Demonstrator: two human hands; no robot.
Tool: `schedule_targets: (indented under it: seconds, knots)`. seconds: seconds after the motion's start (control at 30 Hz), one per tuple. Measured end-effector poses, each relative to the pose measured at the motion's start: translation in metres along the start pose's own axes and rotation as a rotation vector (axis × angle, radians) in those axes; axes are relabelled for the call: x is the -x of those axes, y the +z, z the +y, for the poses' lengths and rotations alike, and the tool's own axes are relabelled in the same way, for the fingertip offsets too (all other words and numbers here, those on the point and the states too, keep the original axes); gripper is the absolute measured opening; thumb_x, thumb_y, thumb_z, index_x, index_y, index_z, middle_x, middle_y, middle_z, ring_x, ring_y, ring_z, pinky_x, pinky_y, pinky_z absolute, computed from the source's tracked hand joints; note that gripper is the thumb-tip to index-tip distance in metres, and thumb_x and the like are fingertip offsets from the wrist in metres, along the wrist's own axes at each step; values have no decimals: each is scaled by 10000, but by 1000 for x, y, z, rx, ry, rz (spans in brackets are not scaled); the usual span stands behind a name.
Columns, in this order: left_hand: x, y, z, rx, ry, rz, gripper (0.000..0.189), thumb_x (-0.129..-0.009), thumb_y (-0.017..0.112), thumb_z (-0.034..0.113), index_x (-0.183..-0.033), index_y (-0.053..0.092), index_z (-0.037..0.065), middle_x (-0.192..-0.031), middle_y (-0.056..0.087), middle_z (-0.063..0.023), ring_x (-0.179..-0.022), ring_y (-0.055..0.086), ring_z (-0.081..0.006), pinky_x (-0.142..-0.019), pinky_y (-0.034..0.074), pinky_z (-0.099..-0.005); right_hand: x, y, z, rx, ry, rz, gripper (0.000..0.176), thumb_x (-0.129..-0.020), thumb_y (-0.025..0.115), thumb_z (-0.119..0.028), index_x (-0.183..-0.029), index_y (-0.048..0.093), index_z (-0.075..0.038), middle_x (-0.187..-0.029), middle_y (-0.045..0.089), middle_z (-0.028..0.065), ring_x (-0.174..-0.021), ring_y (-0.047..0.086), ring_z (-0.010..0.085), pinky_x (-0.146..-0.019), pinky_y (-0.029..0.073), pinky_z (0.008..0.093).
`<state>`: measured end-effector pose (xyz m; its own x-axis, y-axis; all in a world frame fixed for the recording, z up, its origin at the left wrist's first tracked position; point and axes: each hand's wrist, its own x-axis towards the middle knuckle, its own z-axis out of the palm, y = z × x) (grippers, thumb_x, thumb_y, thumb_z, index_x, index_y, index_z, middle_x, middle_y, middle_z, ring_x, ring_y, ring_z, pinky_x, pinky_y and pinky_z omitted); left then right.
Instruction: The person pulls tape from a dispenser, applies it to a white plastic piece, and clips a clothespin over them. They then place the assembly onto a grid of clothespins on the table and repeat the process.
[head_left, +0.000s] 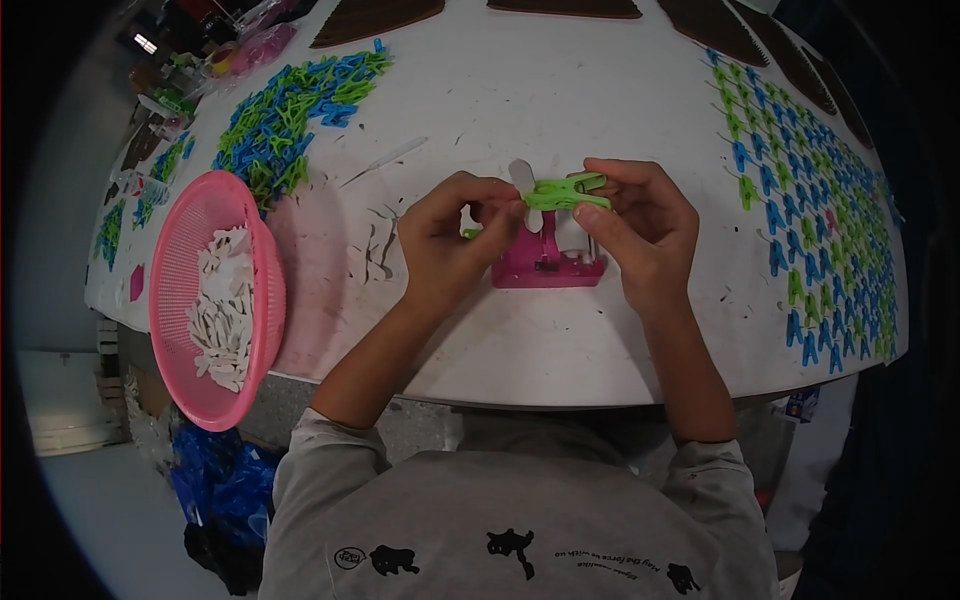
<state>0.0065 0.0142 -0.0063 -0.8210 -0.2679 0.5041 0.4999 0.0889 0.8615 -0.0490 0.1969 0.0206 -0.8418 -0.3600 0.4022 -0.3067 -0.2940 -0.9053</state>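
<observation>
A bright green plastic clothespin (567,191) is pinched between the thumb and fingers of my right hand (645,222), which grips its handle end. My left hand (450,228) has thumb and index finger pressed together right at the clothespin's jaw end; I cannot tell what small thing is between them. A green tip (470,233) shows beneath the left fingers. Just under the clothespin stands a pink plastic stand (548,270) with an upright post, partly hidden by the hands. A pale, rounded blade-like piece (521,176) rises beside the left fingertips.
A pink mesh basket (265,300) of white strips sits at the table's left edge. Behind it is a heap of green and blue clothespins (265,130). Rows of clothespins (825,240) cover the right side. A thin white-handled tool (395,155) and white scraps (375,255) lie left of my hands.
</observation>
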Motion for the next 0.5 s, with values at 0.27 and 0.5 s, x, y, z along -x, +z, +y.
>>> schedule_targets:
  seconds: [0.27, 0.5]
  knots:
    - [0, -1, 2, -24, 10, -14, 145, -800, 704, -57, -940, 684, -22, -838, 659, -39, -707, 527, -72, -660, 428, -219, 0, 0, 0, 6, 1, -3, 345, -796, 736, 25, -1126, 639, -3, -877, 635, 11, -771, 542, 42, -675, 420, 182]
    - [0, 0, 3, -7, -24, -9, 141, -798, 700, -55, -935, 683, -26, -827, 656, -36, -709, 523, -72, -661, 426, -219, -1, 2, -4, -9, 41, -5, 345, -798, 727, 30, -1128, 630, 5, -879, 639, 17, -770, 548, 42, -670, 423, 181]
